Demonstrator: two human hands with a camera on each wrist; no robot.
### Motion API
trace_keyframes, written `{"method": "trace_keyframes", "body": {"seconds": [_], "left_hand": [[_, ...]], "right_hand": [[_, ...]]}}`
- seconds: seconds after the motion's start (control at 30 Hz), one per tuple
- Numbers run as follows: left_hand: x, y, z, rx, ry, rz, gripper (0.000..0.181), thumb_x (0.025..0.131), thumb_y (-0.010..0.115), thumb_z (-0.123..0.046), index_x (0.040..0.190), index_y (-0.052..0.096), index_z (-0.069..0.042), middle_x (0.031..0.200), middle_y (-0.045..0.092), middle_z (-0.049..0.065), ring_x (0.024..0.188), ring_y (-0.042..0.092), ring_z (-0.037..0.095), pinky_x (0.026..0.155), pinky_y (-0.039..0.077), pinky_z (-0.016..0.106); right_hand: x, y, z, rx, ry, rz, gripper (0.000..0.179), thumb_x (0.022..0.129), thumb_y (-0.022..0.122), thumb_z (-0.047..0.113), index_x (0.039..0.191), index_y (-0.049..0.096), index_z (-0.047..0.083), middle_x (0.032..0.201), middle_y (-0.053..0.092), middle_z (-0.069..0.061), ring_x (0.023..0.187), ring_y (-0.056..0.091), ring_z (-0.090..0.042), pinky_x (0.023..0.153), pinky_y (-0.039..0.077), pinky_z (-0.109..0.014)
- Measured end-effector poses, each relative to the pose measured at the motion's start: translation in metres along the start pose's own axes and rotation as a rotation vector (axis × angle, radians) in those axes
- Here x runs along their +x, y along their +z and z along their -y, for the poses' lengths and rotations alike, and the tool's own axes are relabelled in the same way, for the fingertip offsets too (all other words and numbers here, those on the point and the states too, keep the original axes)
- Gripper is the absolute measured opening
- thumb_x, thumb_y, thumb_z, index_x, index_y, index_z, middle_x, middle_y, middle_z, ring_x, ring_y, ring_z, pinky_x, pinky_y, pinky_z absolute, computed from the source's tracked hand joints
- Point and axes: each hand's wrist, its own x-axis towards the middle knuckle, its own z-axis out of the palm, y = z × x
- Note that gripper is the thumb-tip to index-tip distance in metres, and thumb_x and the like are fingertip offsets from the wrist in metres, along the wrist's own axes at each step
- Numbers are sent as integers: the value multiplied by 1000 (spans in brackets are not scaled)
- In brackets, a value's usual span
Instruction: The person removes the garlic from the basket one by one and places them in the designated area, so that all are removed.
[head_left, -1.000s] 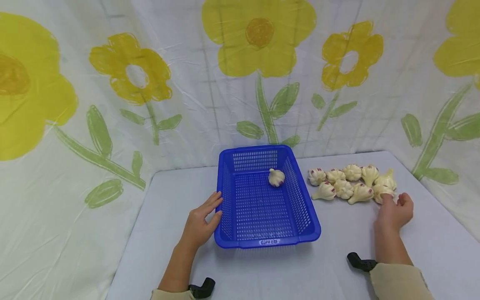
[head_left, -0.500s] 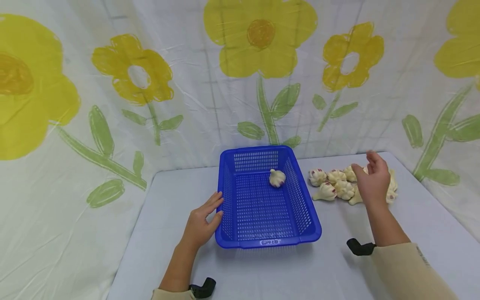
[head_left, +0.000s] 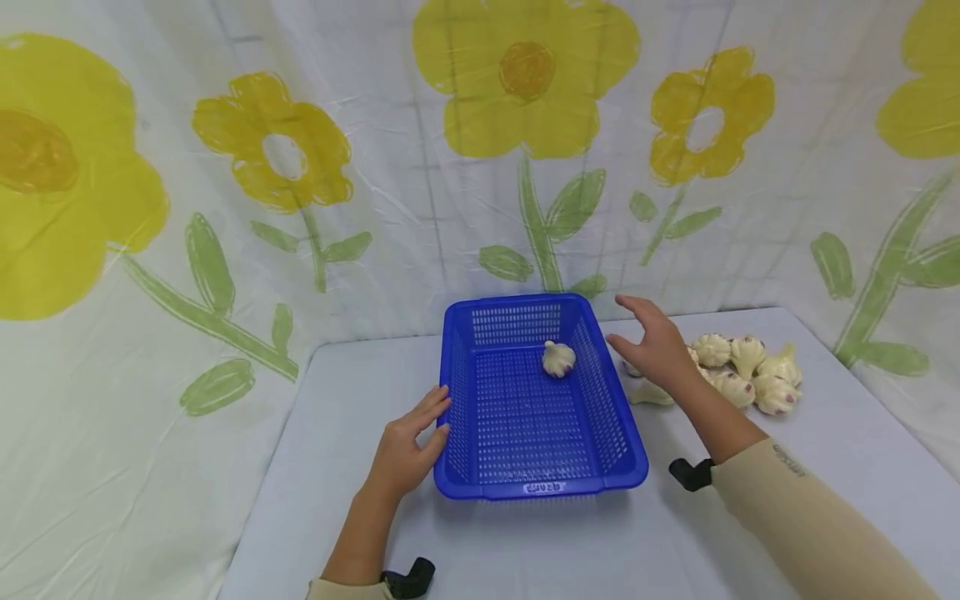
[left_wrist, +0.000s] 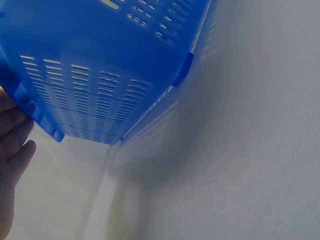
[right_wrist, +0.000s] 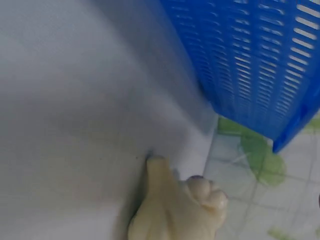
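A blue plastic basket [head_left: 532, 417] with slotted walls stands on the table, a single garlic bulb [head_left: 558, 359] inside it near its right wall. My left hand [head_left: 405, 454] touches the basket's left rim with extended fingers; the left wrist view shows those fingertips [left_wrist: 25, 122] at the rim. Beside the right rim, my right hand [head_left: 660, 350] is raised with thumb and fingers spread apart and nothing between them. Several more garlic bulbs [head_left: 777, 393] lie in a cluster to the right, some partly hidden behind that hand. One bulb [right_wrist: 170, 210] shows large in the right wrist view.
The white-covered table [head_left: 360, 392] runs back to a hanging cloth [head_left: 390, 250] printed with yellow flowers. A dark wrist mount [head_left: 410, 577] sits by the left sleeve, another mount [head_left: 690, 474] by the right.
From the far right garlic bulbs, my right hand has risen and swung left over the cluster to the basket's right rim. My left hand stays on the left rim.
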Motion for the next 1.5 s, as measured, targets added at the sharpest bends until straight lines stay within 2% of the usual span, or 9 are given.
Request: {"method": "trace_keyframes", "body": {"seconds": [0.27,0.47,0.57,0.73,0.9,1.13,1.3,1.43,1.5], "left_hand": [[-1,1,1,-2,14,-13,40,91,65,-10,130,64,-3,143,56,5,134,51,24,108,42,29],[-1,2,2,-3,21,-12,40,90,65,-10,129,64,-3,142,56,4,134,51,22,108,42,29],[-1,1,1,-5,22,-14,39,90,65,-11,129,64,-3,142,56,5,134,51,23,108,43,30],[0,1,0,-8,25,-9,39,91,65,-10,129,64,-2,142,56,7,134,51,25,108,43,31],[0,1,-1,-4,13,-3,39,91,64,-11,129,64,-2,143,56,5,135,50,22,108,42,28],[0,-1,-2,0,-18,7,39,91,64,-12,129,64,-4,144,55,1,136,49,18,108,43,31],[0,0,-1,9,16,-16,39,90,66,-10,128,65,-3,142,57,5,133,52,23,106,45,34],[0,0,-2,16,29,-21,39,90,66,-10,127,65,-1,141,57,7,132,53,25,106,45,33],[0,0,-2,19,34,-20,38,90,65,-10,127,65,-1,141,57,8,132,53,26,106,45,32]], "right_hand": [[18,28,17,-160,-105,311,67,89,71,19,147,41,0,148,44,-24,137,42,-42,109,40,-59],[28,46,26,-315,-168,465,75,87,74,20,149,37,-1,149,44,-24,144,28,-45,118,22,-64],[30,52,27,-389,-200,484,74,85,77,23,147,42,0,145,50,-21,145,28,-45,119,18,-65],[33,60,28,-478,-239,486,65,82,78,23,137,54,-1,139,56,-19,142,33,-45,119,22,-62],[34,66,31,-562,-278,500,61,78,80,22,131,58,0,133,61,-17,138,41,-43,119,24,-60],[33,66,35,-564,-361,546,62,77,82,13,134,59,5,133,62,-14,133,50,-35,120,26,-56],[31,69,36,-580,-436,529,55,76,83,10,127,64,8,120,66,-12,119,59,-32,114,37,-53],[30,71,36,-606,-451,548,48,77,82,13,123,67,9,109,67,-11,106,64,-31,108,44,-52],[30,71,36,-612,-444,562,49,78,82,16,124,67,9,112,68,-10,108,64,-30,107,45,-52]]}}
